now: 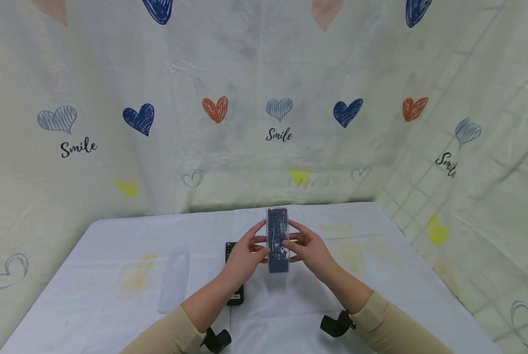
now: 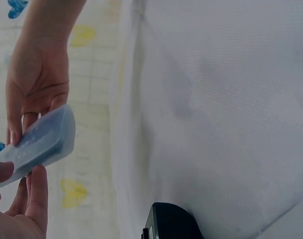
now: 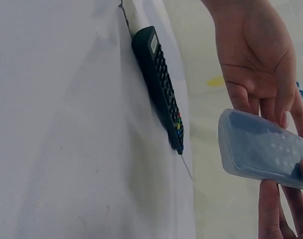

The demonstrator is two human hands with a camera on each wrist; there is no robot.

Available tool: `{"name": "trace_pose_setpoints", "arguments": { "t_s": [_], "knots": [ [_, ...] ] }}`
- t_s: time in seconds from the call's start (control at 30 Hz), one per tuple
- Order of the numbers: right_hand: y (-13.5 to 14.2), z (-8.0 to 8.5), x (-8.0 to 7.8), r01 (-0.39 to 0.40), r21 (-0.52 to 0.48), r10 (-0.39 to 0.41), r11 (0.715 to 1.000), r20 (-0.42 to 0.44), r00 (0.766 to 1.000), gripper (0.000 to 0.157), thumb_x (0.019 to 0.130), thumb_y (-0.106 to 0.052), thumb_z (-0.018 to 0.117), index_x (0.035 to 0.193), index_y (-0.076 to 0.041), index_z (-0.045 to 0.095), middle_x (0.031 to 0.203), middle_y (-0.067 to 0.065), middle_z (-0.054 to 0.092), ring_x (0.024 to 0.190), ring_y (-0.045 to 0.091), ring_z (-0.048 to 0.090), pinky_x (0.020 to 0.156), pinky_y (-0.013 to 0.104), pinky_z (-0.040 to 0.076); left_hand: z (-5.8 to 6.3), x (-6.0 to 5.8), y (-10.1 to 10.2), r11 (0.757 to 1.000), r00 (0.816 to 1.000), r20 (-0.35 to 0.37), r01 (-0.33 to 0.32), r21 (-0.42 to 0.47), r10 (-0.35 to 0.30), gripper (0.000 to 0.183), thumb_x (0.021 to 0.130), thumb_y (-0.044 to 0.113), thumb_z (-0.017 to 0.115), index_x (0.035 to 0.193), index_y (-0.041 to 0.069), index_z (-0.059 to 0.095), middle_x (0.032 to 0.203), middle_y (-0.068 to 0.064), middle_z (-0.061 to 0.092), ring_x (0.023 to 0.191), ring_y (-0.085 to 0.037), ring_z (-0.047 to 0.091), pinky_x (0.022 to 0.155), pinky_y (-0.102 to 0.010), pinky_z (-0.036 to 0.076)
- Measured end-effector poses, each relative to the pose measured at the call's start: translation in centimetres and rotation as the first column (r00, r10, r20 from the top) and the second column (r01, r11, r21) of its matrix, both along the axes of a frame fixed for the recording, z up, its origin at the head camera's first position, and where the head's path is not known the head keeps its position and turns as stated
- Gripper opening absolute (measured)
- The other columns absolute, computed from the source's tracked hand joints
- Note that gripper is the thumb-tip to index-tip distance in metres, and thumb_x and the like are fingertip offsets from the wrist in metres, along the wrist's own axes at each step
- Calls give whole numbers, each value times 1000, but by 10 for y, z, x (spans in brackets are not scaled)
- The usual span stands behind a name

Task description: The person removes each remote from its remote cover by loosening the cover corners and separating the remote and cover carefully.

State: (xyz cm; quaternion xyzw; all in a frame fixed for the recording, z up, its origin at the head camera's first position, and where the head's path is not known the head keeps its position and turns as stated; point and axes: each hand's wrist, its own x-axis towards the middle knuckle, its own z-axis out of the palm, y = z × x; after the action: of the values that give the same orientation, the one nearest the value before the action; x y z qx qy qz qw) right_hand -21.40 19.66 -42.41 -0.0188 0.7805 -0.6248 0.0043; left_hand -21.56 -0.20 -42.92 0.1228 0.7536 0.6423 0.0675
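A dark remote control (image 1: 278,240) in a clear plastic cover is held upright above the table, its red button at the top. My left hand (image 1: 243,254) grips its left edge, thumb towards the lower front and fingers spread behind and along the side. On the opposite edge my right hand (image 1: 311,250) holds it, with the thumb resting on the front. In the right wrist view the cover (image 3: 251,144) looks cloudy and closed at its rounded end. Whether the remote sits fully inside cannot be told.
A second black remote control (image 1: 235,298) with coloured buttons lies on the white-covered table (image 1: 281,324), partly hidden under my left forearm. Left of it lies an unfilled clear cover (image 1: 175,280). A heart-patterned curtain (image 1: 246,147) hangs behind the table.
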Motion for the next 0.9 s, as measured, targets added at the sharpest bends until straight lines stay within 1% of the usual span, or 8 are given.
{"name": "trace_pose_setpoints", "arguments": {
  "t_s": [0.1,0.23,0.33,0.43,0.53,0.7,0.83,0.9],
  "knots": [
    [1,-1,0,13,4,-13,1000,-9,1000,63,92,-18,73,149,-16,46,119,14,66,102,26,66,74,41,60,-2,0,-3,999,999,12,-38,-2,38,55,98,17,63,148,34,47,125,-7,63,101,-20,66,78,-32,59],
    [0,-1,2,45,60,-41,997,-71,997,58,92,-17,72,145,-13,50,122,14,65,108,28,63,77,38,60,-4,1,-8,996,992,99,-80,35,77,43,99,27,61,142,24,56,120,-11,63,101,-30,66,74,-33,60],
    [0,-1,6,65,138,-41,988,-166,985,53,91,-16,73,141,-14,56,119,11,67,110,27,63,79,36,59,-3,4,-11,995,979,198,-61,84,43,45,99,37,60,141,20,57,118,-17,62,99,-36,67,73,-35,60],
    [0,-4,9,77,223,-11,972,-283,959,48,90,-15,75,136,-15,61,114,6,70,106,24,64,78,34,58,1,7,-12,990,964,266,-13,139,-25,53,98,46,58,143,18,54,116,-19,65,97,-35,69,74,-37,60],
    [1,-5,13,83,304,49,949,-404,914,46,88,-12,76,132,-13,64,112,4,71,103,22,66,73,31,58,7,9,-14,983,950,298,37,182,-91,64,97,52,55,147,12,47,116,-17,68,96,-31,70,77,-37,60],
    [4,-8,16,88,413,176,907,-559,810,47,83,-2,78,128,-8,66,112,5,71,100,22,67,72,28,59,15,9,-14,971,926,348,66,231,-146,67,100,50,51,146,3,44,118,-18,68,97,-27,70,81,-37,59],
    [9,-11,16,71,431,242,900,-629,739,49,80,5,78,126,-6,67,113,5,71,101,22,67,73,26,58,16,8,-13,960,908,382,66,271,-171,58,102,42,52,143,1,48,119,-20,68,96,-25,71,82,-37,58],
    [11,-13,15,66,437,274,897,-666,694,50,78,7,79,125,-6,67,112,6,70,101,22,67,74,26,58,16,8,-13,951,895,404,64,303,-189,57,101,40,54,142,1,48,119,-20,68,97,-26,71,83,-36,58]
  ]
}}
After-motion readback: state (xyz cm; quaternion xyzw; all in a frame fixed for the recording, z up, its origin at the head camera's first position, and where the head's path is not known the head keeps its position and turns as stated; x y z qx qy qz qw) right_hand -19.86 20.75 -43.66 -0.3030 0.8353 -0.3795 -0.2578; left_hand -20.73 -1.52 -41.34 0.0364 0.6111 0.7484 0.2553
